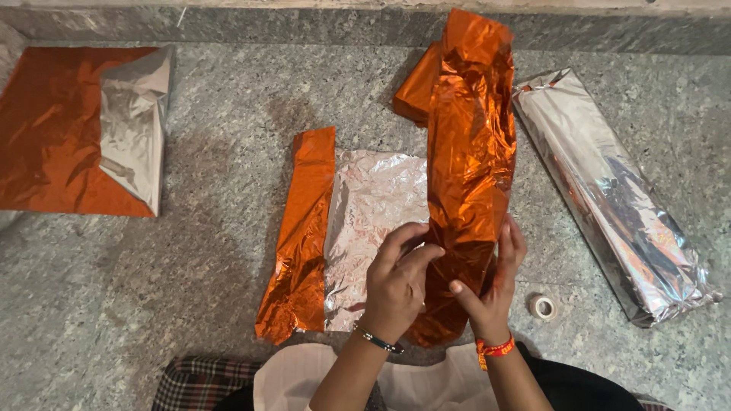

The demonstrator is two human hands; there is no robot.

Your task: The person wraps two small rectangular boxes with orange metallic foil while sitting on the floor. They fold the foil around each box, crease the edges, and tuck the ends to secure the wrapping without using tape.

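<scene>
Holding a long orange foil strip (468, 144) with both hands, low on its near end. Left hand (396, 285) curled shut on the strip's left edge, fingers bent over the front. Right hand (495, 285) closed on the right edge, thumb across the front, fingers tucked behind. Strip standing up and leaning away, its top near the far wall (304, 23), its bottom near the lap.

Could tear, most likely, since foil this thin rips with a hard tug. Could crease more too, as it looks crumpled already. Top end flopping over looks possible, with nothing holding it up there.

Lying flat on the stone floor (213, 289), just left of the hands: a crinkled silver sheet (373, 228) with an orange flap (301, 236) folded up along its left side. Touching or just under the strip, cannot tell which. Far left: a big orange sheet (53, 129) with a silver corner turned over. Right: a long shiny silver pack (609, 198), well apart from the hands. Just beside the right wrist: a small tape roll (542, 307). Near the strip's top, behind it: a folded orange piece (415, 87). Silver sheet sitting close under the left hand, so easy to bump or crush.
</scene>
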